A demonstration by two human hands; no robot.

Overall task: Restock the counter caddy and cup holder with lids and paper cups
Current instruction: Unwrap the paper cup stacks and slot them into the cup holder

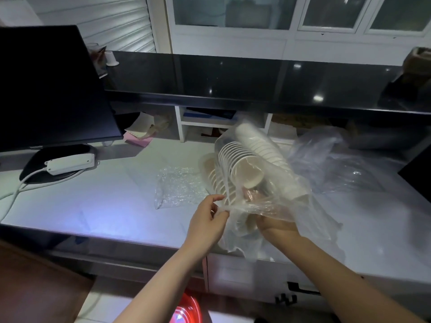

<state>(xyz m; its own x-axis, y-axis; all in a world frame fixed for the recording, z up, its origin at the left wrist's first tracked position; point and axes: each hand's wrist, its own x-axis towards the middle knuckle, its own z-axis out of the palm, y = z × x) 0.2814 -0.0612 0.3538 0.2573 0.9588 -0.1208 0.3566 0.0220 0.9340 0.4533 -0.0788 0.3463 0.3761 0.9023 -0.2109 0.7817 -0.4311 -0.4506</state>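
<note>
Left hand pinching bag mouth; right hand under film, grip unclear. Cups beyond both, axis running away, up-right.

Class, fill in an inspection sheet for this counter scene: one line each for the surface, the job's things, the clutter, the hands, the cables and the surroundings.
Surface: white counter, lit by a bright patch at the near left.
Job's things: stacks of paper cups lie tilted inside a clear plastic bag; no lids, caddy or cup holder seen.
Clutter: crumpled plastic wrap left of the cups, a larger loose plastic sheet to the right, papers at the back.
Hands: left hand pinches the bag's open edge; right hand holds the bag from below, partly hidden by the plastic.
Cables: white power strip on the monitor base, its cord running off left.
Surroundings: dark monitor, black raised shelf, windows behind.
</note>
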